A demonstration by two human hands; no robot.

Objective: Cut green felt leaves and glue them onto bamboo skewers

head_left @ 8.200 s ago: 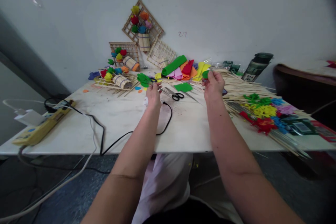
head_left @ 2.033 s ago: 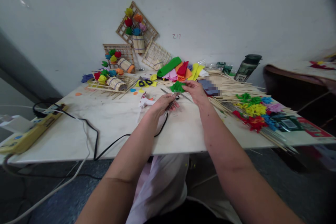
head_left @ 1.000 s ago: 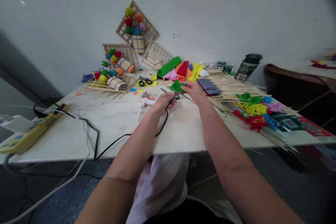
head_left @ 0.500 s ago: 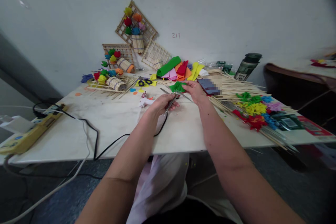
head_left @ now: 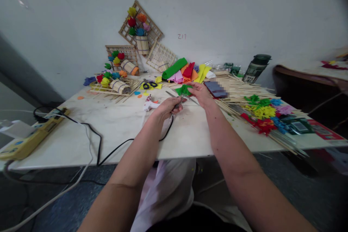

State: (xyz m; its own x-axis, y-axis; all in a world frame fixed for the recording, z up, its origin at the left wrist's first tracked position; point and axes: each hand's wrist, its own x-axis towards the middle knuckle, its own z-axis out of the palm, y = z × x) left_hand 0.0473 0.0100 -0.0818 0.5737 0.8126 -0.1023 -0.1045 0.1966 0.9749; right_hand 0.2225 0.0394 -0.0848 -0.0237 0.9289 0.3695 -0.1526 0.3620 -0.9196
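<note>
My left hand [head_left: 170, 107] is closed around a thin silvery stem [head_left: 179, 102] just above the table. At the stem's top end sits a piece of crumpled green crepe paper [head_left: 183, 90], shaped like a small flower. My right hand [head_left: 200, 93] pinches the right edge of that green paper between thumb and fingers. Just left of my left hand lies a white glue gun [head_left: 149, 104], its black cord running under my left forearm. Behind my hands, black-handled scissors [head_left: 150, 85] rest on yellow paper. My fingers partly hide the stem.
Coloured crepe paper [head_left: 175, 69] and many thin wooden sticks [head_left: 244, 88] lie at the back. A phone [head_left: 216, 89] is right of my hands, with paper flowers [head_left: 262, 111] and a dark bottle [head_left: 257, 68] farther right. A yellow power strip [head_left: 35, 134] with cables lies left.
My right hand has shifted slightly left on the green paper, its fingers moving over the edge. The left hand has turned the silvery stem a little, and less of it shows below.
</note>
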